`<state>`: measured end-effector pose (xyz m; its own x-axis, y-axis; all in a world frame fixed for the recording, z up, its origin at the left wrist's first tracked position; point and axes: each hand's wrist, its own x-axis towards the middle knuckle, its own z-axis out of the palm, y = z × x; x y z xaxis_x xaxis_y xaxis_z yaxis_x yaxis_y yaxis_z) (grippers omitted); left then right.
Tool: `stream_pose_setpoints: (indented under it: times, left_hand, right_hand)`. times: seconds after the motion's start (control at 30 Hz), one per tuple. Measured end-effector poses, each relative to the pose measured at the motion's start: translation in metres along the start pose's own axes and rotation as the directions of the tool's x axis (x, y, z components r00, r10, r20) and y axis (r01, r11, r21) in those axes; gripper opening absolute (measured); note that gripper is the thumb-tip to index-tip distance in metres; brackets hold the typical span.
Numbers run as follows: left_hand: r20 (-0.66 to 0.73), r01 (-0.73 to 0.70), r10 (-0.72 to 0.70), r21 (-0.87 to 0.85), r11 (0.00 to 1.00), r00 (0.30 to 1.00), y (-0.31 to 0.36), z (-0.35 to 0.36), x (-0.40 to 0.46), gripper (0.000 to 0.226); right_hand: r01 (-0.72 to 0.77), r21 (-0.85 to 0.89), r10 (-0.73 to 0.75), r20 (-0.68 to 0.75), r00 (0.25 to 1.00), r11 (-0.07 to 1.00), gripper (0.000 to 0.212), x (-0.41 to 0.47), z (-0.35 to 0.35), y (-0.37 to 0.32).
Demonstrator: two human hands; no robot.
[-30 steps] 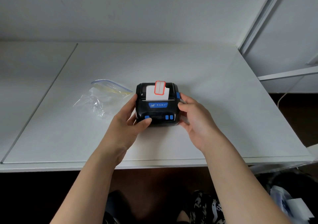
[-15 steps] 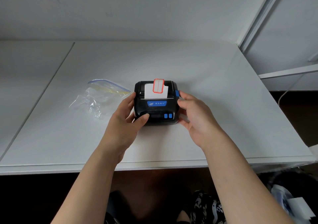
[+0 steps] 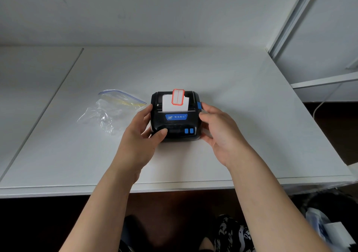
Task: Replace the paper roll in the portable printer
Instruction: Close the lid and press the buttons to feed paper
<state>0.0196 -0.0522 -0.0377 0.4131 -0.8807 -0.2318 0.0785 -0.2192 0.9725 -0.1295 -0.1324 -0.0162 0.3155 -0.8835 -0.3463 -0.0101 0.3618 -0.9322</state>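
Two hands (image 3: 139,141) (image 3: 220,133) flank black printer (image 3: 175,124), label protruding.

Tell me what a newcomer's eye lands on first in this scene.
First, the black portable printer at the middle of the white table, with white paper and a red-bordered label sticking up from its slot. The left hand and right hand flank it, the left thumb on its front, the right fingertips by the blue side latch. A crumpled clear zip bag lies just left.

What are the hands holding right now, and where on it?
The portable printer, resting on the table: left hand on its left side, thumb on the front; right hand on its right side.
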Motion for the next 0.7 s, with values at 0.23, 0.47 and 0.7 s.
stream_pose_setpoints:
  times: [0.23, 0.47, 0.7]
  left_hand:
    - [-0.005, 0.004, -0.004, -0.001, 1.0, 1.0, 0.0002, 0.0, 0.0004, 0.067]
    - [-0.003, 0.006, -0.006, -0.006, 1.0, 1.0, 0.0014, 0.0, 0.0002, 0.067]
    - [0.002, 0.006, -0.006, -0.007, 1.0, 1.0, 0.0013, 0.0001, 0.0004, 0.066]
  right_hand:
    - [0.001, -0.015, -0.001, -0.002, 1.0, 1.0, 0.042, 0.0005, -0.0001, 0.0006]
    - [0.003, -0.021, -0.004, -0.008, 1.0, 1.0, 0.043, 0.0006, 0.0, 0.0006]
    - [0.006, -0.026, -0.007, -0.016, 1.0, 1.0, 0.043, 0.0011, -0.0002, 0.0013]
